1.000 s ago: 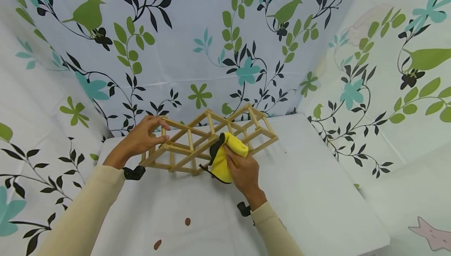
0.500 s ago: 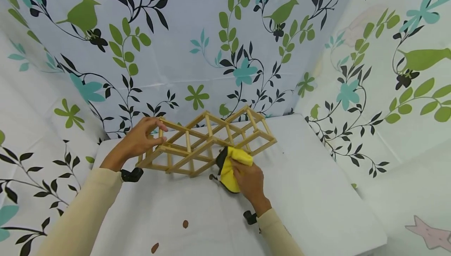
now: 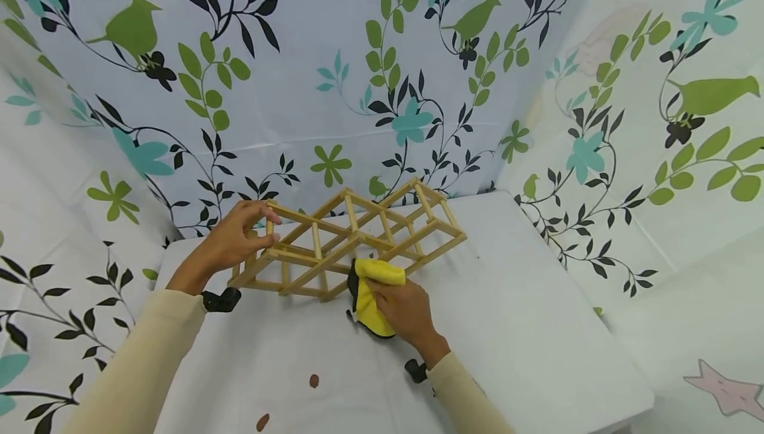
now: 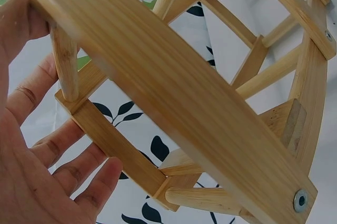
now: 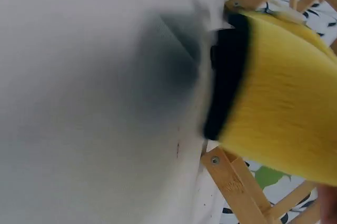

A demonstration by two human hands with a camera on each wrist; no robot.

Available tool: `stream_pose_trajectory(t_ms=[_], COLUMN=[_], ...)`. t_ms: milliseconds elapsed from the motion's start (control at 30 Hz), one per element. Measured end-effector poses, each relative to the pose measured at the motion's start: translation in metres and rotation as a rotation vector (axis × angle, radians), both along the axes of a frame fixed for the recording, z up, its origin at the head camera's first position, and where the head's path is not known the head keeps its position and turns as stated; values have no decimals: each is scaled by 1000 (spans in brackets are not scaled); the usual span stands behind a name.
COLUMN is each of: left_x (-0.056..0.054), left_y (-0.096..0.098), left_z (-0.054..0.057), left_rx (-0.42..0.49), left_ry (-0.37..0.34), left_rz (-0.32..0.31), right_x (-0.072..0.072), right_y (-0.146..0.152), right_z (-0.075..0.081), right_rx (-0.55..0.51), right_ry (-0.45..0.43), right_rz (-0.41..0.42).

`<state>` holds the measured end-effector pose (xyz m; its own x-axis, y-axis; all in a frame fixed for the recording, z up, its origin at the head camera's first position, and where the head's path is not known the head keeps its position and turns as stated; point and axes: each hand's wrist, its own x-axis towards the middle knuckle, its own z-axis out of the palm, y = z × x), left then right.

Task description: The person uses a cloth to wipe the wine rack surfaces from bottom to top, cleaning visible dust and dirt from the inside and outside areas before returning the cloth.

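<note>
A wooden wine rack [image 3: 323,264], built of crossed slats and round dowels, stands spread in zigzag form on the white table. My left hand [image 3: 239,235] grips its left end; in the left wrist view that hand's upper fingers wrap a dowel [image 4: 66,68] while the lower fingertips lie along a slat [image 4: 118,145]. Pinched and bunched in my right hand [image 3: 406,311] is a yellow cloth [image 3: 373,318] with a black edge. It overlaps the front low middle of the rack. The right wrist view shows the cloth [image 5: 284,92] blurred, between two slat ends.
The white-covered table [image 3: 525,328] reaches to its right edge, with two small brown spots [image 3: 314,381] near the front. Behind it and at both sides hangs a curtain [image 3: 286,89] printed with leaves and birds.
The right hand and cloth have moved down and right off the upper slat, then back left near the rack's lower front. The left hand keeps its grip on the rack.
</note>
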<state>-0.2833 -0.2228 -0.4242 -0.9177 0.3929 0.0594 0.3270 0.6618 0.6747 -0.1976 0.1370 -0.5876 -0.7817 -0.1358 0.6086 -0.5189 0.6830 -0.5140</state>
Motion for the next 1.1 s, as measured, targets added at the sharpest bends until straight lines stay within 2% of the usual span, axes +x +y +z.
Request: stream_pose_trajectory(t_ms=[67,133,167,267,333,400,533,600,700,767,800,867,967,1033,1100], left_x=[-1,-1,-1,-1,-1,-2,-3,-2,-2,-1,-1,-2,-3,-3,-4], left_y=[1,2,2,1,1,1,1,1,3,3,4,4,2,2,2], left_z=[0,0,0,0,-1,-1,-2,-2,-4,-5,-5,-4,-3,-3,-4], left_rx=[3,4,7,8,6,1,-1,8,15,11,7,1,-4,2,10], left_ry=[2,3,1,-9,-15,-16,-13,-18,-28,-24,-20,-11,-6,-11,-16], left_rz=[-2,-1,0,0,-8,-12,-5,-1,-9,-19,-23,-25,-10,-1,-4], right_x=[-1,-4,-6,-10,-9,-7,-5,-5,0,7,10,12,5,-5,-13], right_y=[8,20,26,46,54,58,54,53,60,67,71,76,82,87,93], right_z=[1,2,1,-4,-5,-6,-4,-7,-12,-10,-7,6,33,49,56], right_rx=[-127,-219,-234,-151,-108,-127,-180,-137,-24,-5,-43,-149,-304,-334,-320], right_ry=[65,108,99,23,-15,-4,43,-20,-164,-180,-150,-24,162,204,181], right_rz=[-15,-80,-128,-284,-337,-308,-161,-174,-248,-260,-237,-165,-67,-74,-144])
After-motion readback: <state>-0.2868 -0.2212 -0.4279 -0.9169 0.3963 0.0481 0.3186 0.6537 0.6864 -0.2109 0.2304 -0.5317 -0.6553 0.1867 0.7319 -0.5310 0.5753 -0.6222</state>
